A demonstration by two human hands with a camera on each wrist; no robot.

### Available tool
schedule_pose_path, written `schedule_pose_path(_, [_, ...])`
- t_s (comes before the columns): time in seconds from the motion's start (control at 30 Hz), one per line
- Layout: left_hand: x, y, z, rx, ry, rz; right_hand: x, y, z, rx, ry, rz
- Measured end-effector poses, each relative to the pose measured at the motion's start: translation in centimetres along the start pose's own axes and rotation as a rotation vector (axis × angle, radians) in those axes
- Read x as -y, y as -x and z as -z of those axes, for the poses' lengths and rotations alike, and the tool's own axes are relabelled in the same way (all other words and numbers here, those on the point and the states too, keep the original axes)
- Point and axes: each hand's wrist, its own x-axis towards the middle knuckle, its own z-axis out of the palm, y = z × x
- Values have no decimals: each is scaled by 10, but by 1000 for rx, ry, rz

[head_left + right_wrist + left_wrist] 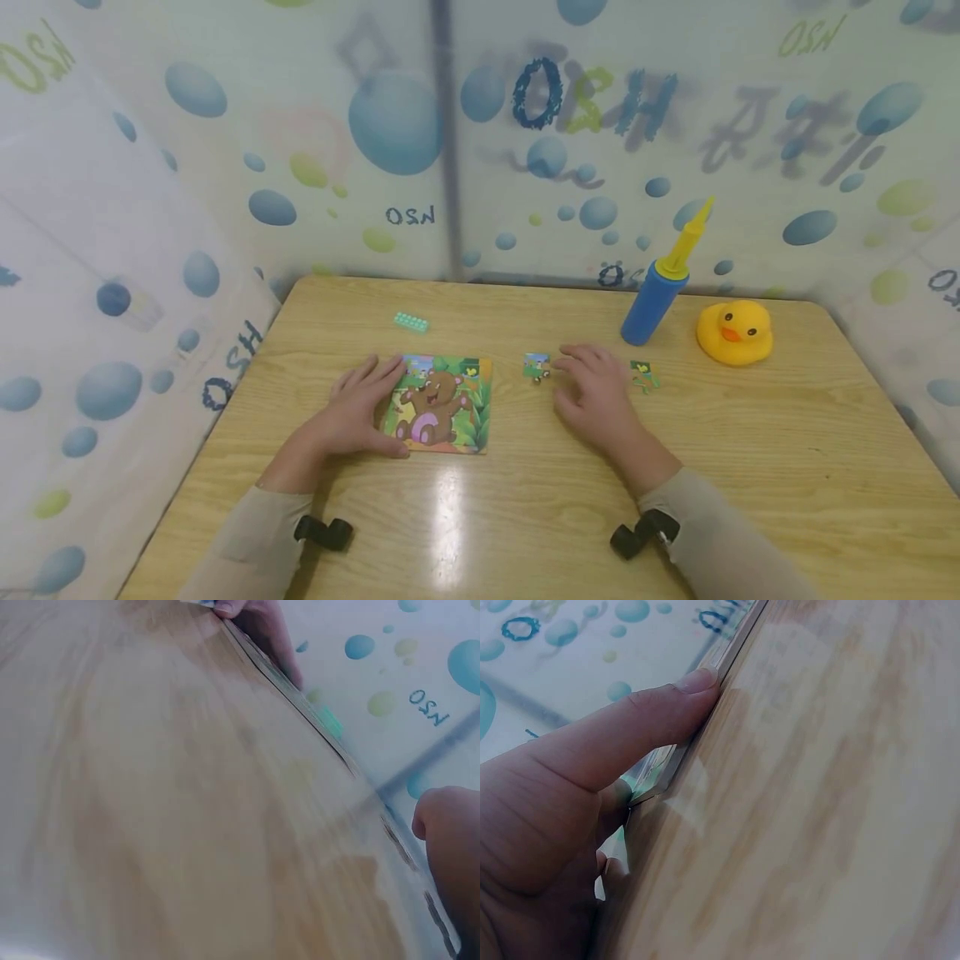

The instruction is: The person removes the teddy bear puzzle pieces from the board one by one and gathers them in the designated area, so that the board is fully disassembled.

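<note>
A square jigsaw puzzle (442, 408) with a brown bear picture lies flat on the wooden table. My left hand (356, 412) rests along its left side, index finger at the far corner. The thumb (664, 712) lies straight against the near edge in the left wrist view. A small loose puzzle piece (536, 365) lies right of the puzzle. Just beside that piece is my right hand (596, 396), its fingers loosely bent, with nothing seen in its grasp. Another loose piece (642, 375) with a green and yellow picture lies beyond the right hand.
A mint-green toy brick (411, 322) lies behind the puzzle. At the back right stand a blue and yellow hand pump (651, 304) and a yellow rubber duck (735, 333). A bubble-patterned curtain (510, 200) hangs behind the table (540, 517).
</note>
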Motion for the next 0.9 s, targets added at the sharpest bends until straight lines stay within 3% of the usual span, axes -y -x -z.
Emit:
schedule_pose_path(0.4, [2, -1, -1, 4, -2, 1, 41, -13, -30, 127, -25, 40])
schedule_pose_path(0.67, [4, -1, -2, 6, -6, -6, 69, -21, -49, 163, -40, 106])
schedule_pose_path(0.9, [4, -1, -1, 2, 4, -6, 89, -27, -61, 247, 5, 107])
